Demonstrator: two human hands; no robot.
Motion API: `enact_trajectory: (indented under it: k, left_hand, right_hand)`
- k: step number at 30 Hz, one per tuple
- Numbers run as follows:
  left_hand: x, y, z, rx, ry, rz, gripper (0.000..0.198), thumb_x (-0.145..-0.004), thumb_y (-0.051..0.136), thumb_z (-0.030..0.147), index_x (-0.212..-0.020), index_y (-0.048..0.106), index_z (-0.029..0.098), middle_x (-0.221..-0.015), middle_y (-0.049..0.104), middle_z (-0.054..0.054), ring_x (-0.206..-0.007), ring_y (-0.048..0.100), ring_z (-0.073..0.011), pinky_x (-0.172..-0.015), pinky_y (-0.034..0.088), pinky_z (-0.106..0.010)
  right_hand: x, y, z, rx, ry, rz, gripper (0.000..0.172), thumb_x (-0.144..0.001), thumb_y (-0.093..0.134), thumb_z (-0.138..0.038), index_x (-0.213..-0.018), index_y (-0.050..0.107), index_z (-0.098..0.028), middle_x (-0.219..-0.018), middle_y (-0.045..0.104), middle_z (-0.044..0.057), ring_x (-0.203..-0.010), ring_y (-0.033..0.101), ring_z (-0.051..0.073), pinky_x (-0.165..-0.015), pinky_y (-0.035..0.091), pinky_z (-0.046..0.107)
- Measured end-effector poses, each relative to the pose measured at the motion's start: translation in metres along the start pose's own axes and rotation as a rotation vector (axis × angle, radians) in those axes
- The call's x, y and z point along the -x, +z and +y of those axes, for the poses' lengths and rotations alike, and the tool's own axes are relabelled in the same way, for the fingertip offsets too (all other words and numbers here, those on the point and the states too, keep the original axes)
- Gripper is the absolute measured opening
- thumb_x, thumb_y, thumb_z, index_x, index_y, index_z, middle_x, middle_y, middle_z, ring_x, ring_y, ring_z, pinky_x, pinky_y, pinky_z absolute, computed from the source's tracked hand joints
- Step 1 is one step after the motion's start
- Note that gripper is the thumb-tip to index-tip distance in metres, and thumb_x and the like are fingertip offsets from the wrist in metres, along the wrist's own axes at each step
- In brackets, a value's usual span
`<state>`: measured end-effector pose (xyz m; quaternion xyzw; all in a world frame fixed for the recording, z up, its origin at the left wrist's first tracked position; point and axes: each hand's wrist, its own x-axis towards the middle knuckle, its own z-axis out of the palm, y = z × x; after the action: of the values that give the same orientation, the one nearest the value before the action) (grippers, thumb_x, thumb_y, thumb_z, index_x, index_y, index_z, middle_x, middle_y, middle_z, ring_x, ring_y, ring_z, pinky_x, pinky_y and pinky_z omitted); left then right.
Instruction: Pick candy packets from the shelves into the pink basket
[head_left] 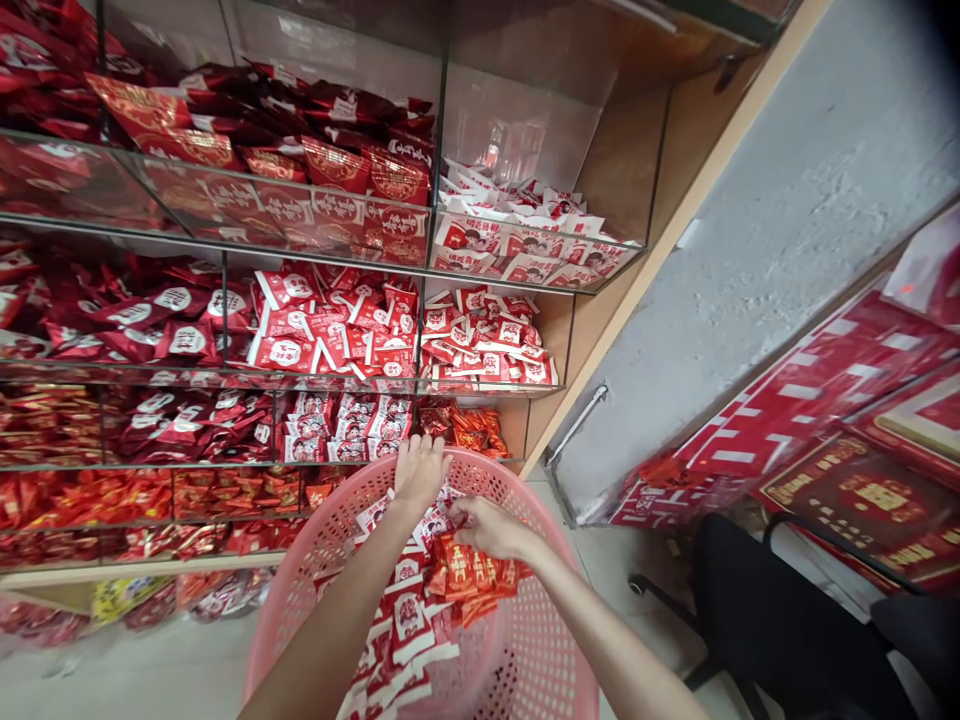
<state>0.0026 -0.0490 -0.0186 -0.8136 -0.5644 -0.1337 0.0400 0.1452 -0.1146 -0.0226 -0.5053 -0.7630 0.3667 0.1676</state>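
A pink perforated plastic basket (529, 488) stands in front of the shelves, holding red-and-white candy packets (409, 612) and a clump of orange packets (466, 572). At the basket's far rim is my left hand (420, 475), its fingers bent together over the edge, close to the lower shelf. My right hand (489, 528) is inside the basket above the orange packets. Its fingers are curled, with the fingertips near the red-and-white packets; what lies between them is hidden.
Glass-fronted shelves (322, 375) hold many red packets in compartments. To the right are a grey wall (787, 200), red printed boxes (877, 490) and a black office chair (772, 620). Plastic bags of goods (225, 592) lie under the lowest shelf.
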Motion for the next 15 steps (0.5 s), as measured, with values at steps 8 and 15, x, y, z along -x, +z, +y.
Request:
enact_trajectory:
  k: [8,15]
  left_hand:
    - [-0.001,0.000,0.000,-0.003,-0.008,-0.017,0.032,-0.090,0.031,0.035,-0.104,0.055,0.018,-0.100,0.060,-0.012,-0.095,0.045,-0.0257,-0.085,0.031,-0.040]
    - [-0.001,-0.001,0.001,-0.012,-0.003,-0.018,0.034,-0.091,0.030,0.037,-0.102,0.055,0.017,-0.100,0.059,-0.012,-0.095,0.045,-0.0255,-0.085,0.031,-0.040]
  right_hand:
    - [-0.041,-0.075,0.017,0.038,0.065,0.426,0.016,-0.078,0.053,-0.015,-0.088,0.065,-0.016,-0.089,0.068,0.006,-0.085,0.062,0.018,-0.081,0.044,0.030]
    - [-0.006,-0.057,-0.006,0.036,0.018,0.439,0.017,-0.085,0.046,-0.025,-0.087,0.061,-0.018,-0.079,0.066,0.003,-0.071,0.060,0.014,-0.067,0.042,0.024]
